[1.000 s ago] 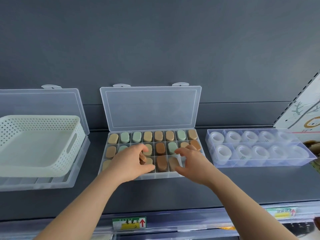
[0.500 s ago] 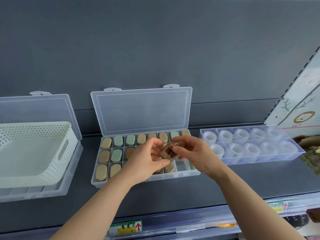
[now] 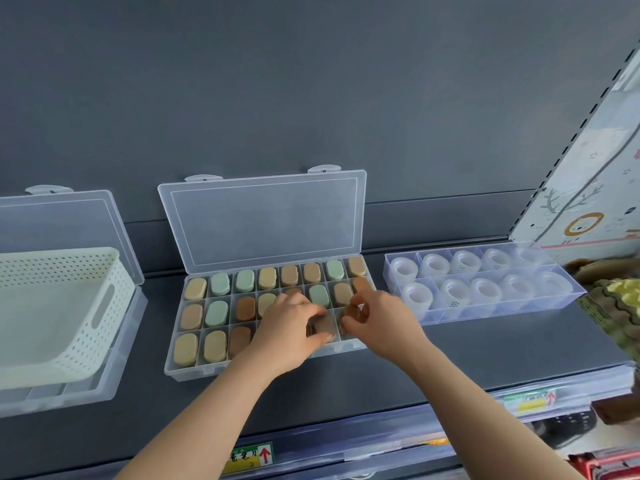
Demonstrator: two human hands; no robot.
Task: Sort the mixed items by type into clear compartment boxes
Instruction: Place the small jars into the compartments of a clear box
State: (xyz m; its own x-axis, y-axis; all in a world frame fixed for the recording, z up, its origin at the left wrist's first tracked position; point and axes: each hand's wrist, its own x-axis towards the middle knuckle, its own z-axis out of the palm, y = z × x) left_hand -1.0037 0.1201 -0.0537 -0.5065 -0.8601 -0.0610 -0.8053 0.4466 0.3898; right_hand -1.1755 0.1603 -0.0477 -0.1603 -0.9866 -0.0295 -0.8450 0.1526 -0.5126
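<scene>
An open clear compartment box (image 3: 194, 370) sits on the dark shelf, its lid (image 3: 263, 223) leaning against the back wall. Its cells hold oval blocks in tan (image 3: 195, 288), pale green (image 3: 220, 284) and brown (image 3: 245, 308). My left hand (image 3: 287, 330) reaches over the front row, thumb and fingers curled round a brown oval block (image 3: 323, 328) standing in a cell. My right hand (image 3: 381, 323) is at the box's front right corner and pinches another brown oval block (image 3: 349, 312) just above the cells.
At the left, a white perforated basket (image 3: 52, 271) rests in a second open clear box (image 3: 104, 386). A clear tray of white tape rolls (image 3: 485, 289) lies to the right. A patterned panel (image 3: 588, 188) and packaged goods (image 3: 616, 306) close off the right side. Price tags line the shelf edge.
Both hands held a brown block together above the box half a second ago. They have now come down into the front right cells, each on its own brown block.
</scene>
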